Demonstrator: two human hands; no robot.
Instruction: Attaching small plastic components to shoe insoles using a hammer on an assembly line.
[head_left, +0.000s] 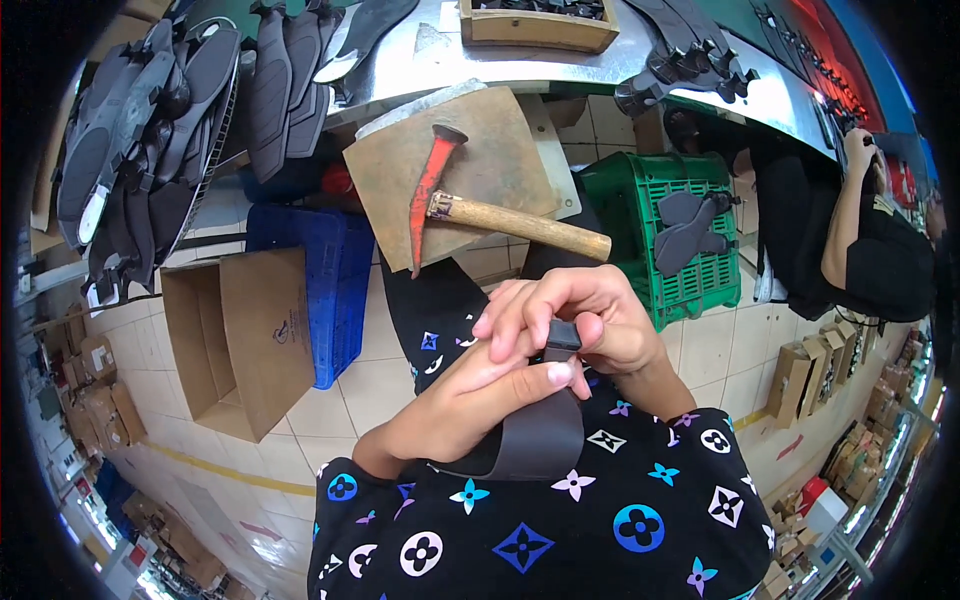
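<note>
Here I am pinching a dark strap (540, 425) between both hands (540, 350) at frame centre, left hand (470, 395) pressing, right hand (590, 315) folding its end; the hammer (480, 205) is lying unused above.

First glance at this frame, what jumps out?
Dead centre, the left hand and right hand grip a dark grey insole piece over patterned black clothing. Just above, a red-headed hammer lies on a brown board. Dark sole pieces fill a rack at upper left.
</note>
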